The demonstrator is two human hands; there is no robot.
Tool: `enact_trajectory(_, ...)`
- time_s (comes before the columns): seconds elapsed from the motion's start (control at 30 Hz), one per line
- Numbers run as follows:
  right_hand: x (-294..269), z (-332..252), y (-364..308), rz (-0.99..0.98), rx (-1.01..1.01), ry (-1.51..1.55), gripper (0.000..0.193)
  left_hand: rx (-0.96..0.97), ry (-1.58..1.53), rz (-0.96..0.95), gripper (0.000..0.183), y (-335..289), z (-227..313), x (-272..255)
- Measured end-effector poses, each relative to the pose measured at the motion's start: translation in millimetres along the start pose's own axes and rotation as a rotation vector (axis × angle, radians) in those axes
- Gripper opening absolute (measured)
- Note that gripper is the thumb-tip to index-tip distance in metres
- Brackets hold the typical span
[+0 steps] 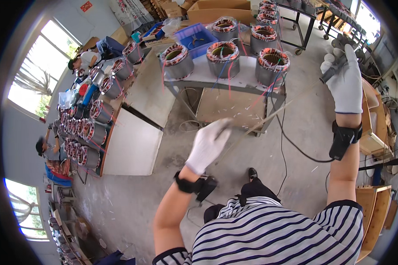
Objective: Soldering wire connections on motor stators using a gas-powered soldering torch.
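In the head view, the left hand (209, 143), in a white glove, is raised over the floor in front of the near table (247, 62). Its fingers look curled, but they blur — I cannot tell whether they grip anything. The right hand (347, 86), gloved too, is up at the right, one finger stretched out and the others bent around a dark piece (330, 75), which it appears to grip. A thin tan strip (269, 117) slants between the two hands, in front of the table's right side; its ends are too faint to follow.

On the table stand grey stators with orange windings, three along the near edge: a left stator (179, 71), a middle stator (224, 69) and a right stator (269, 78). Red and blue leads hang from them. Behind the left and middle ones sits a blue bin (202, 51), with a cardboard box (219, 15) farther off.

At the left, a long bench (132, 143) carries more stators; two people are beyond it. A black cable (296, 148) runs from the right wrist's black unit (340, 143) toward the table. Wooden boxes (370, 212) stand at the right.
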State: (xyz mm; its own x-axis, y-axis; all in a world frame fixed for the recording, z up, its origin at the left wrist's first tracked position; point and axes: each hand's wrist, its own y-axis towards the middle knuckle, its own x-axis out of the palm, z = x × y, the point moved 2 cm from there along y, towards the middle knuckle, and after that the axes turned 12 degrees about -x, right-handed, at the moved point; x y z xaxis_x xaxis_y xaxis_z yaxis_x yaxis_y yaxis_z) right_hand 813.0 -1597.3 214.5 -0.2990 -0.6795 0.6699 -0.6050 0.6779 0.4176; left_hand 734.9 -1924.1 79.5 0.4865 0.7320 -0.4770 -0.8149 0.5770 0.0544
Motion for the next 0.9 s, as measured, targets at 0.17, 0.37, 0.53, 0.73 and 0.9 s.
enact_trajectory(0.17,-36,-17,42,0.004,0.089,0.002,0.029,-0.147,-0.035,0.149,0.053,149,24,118)
enact_trajectory(0.37,-94,-37,58,0.124,0.137,-0.036,0.029,-0.514,-0.712,-0.153,0.013,256,0,260)
enact_trajectory(0.53,-140,-46,76,0.229,0.109,-0.085,0.028,0.204,0.159,-0.226,0.030,249,92,284)
enact_trajectory(0.73,-197,-74,91,0.201,0.129,-0.115,0.029,0.108,0.209,-0.300,0.045,217,30,237)
enact_trajectory(0.9,-297,-108,106,0.244,0.136,-0.170,0.032,-0.327,0.152,-0.148,0.040,149,-46,139)
